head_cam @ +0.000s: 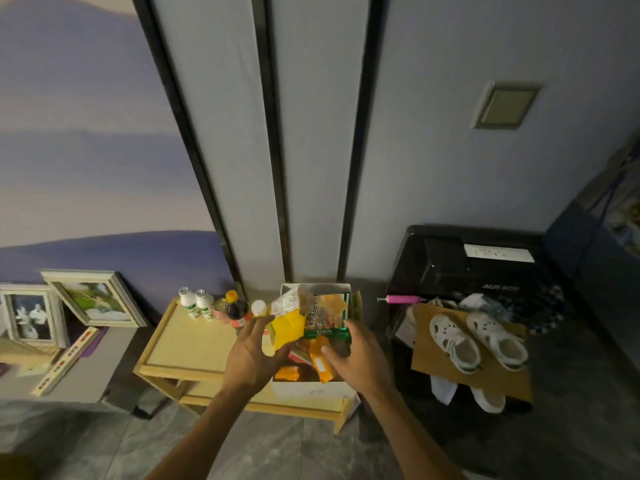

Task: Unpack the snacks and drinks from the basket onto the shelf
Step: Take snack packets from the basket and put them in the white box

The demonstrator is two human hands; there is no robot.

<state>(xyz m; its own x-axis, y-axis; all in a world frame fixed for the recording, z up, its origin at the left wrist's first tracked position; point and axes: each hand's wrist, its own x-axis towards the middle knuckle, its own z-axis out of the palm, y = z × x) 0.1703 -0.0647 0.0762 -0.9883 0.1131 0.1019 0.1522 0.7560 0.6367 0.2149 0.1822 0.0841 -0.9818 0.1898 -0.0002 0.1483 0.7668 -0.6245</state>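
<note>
Reaching both our arms up to frame centre | left hand (254, 355) gripping yellow packet (289, 329) | right hand (360, 358) spread, holding nothing, over basket (311, 388) beside shelf (187, 344)

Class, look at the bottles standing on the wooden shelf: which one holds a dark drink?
The bottle with the yellow cap, standing between the two white bottles and the left hand. Its contents look dark brown; the others are pale.
</note>
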